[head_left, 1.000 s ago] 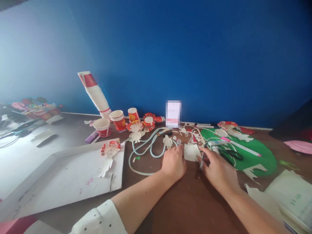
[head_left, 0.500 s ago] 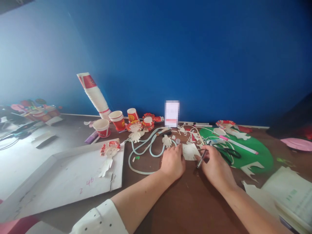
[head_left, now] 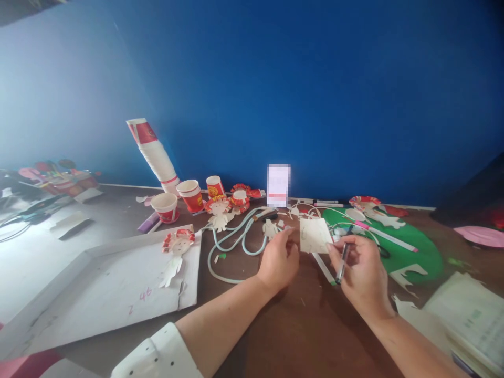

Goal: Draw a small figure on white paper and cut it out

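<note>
A small pale piece of paper (head_left: 315,235) with faint lines drawn on it stands tilted up above the table. My right hand (head_left: 362,273) pinches its lower right corner between thumb and fingers and also keeps hold of a black pen (head_left: 343,263), which points down. My left hand (head_left: 279,262) is at the paper's left side, thumb and fingers apart; whether a fingertip touches the edge I cannot tell. Under the paper lies a white stick-like piece with a green end (head_left: 325,270), partly covered. A white paper figure (head_left: 270,229) lies just beyond my left hand.
A pale cable (head_left: 226,280) loops left of my hands. Red paper cups (head_left: 190,195) and a tall leaning cup stack (head_left: 157,160) stand behind. On the right are a green disc (head_left: 423,252), a pink-capped marker (head_left: 388,236) and a book (head_left: 468,310). A white board (head_left: 114,283) lies left.
The paper has come up off the table and tilted, gripped by my right hand. That hand has moved slightly right with the pen. My left hand has come off the paper's edge area and opened.
</note>
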`<action>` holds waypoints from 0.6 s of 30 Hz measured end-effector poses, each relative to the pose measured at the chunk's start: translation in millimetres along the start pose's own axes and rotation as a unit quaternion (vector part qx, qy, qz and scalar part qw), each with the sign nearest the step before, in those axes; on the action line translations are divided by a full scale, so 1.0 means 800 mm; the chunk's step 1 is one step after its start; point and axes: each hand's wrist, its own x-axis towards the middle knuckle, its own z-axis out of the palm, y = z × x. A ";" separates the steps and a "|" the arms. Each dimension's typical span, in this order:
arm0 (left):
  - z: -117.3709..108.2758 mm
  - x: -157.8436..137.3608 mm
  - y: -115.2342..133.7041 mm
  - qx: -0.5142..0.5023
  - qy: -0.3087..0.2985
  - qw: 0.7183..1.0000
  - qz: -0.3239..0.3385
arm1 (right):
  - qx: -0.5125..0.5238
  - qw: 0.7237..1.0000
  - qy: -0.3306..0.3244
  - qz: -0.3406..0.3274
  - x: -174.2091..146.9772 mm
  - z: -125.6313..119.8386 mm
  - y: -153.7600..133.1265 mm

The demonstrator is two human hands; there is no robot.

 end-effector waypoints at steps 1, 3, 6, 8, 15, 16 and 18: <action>0.001 0.001 0.001 -0.068 -0.014 0.997 -0.034 | 0.000 1.000 0.004 0.005 0.000 -0.001 -0.003; 0.004 0.003 0.003 -0.195 -0.050 0.974 -0.104 | -0.001 1.000 0.014 0.010 -0.001 -0.002 -0.006; 0.007 0.005 0.007 -0.316 -0.097 0.925 -0.186 | -0.009 1.000 0.023 0.007 -0.001 -0.003 -0.008; 0.007 0.005 0.009 -0.360 -0.093 0.902 -0.222 | -0.001 1.000 0.016 0.012 -0.001 -0.002 -0.007; 0.004 0.007 0.011 -0.441 -0.076 0.847 -0.286 | 0.033 0.999 0.006 0.007 -0.005 -0.003 -0.011; 0.004 0.008 0.011 -0.443 -0.078 0.845 -0.289 | 0.035 0.999 0.007 0.001 -0.005 -0.003 -0.012; 0.003 0.008 0.010 -0.444 -0.080 0.843 -0.293 | 0.035 0.999 0.006 -0.009 -0.005 -0.003 -0.012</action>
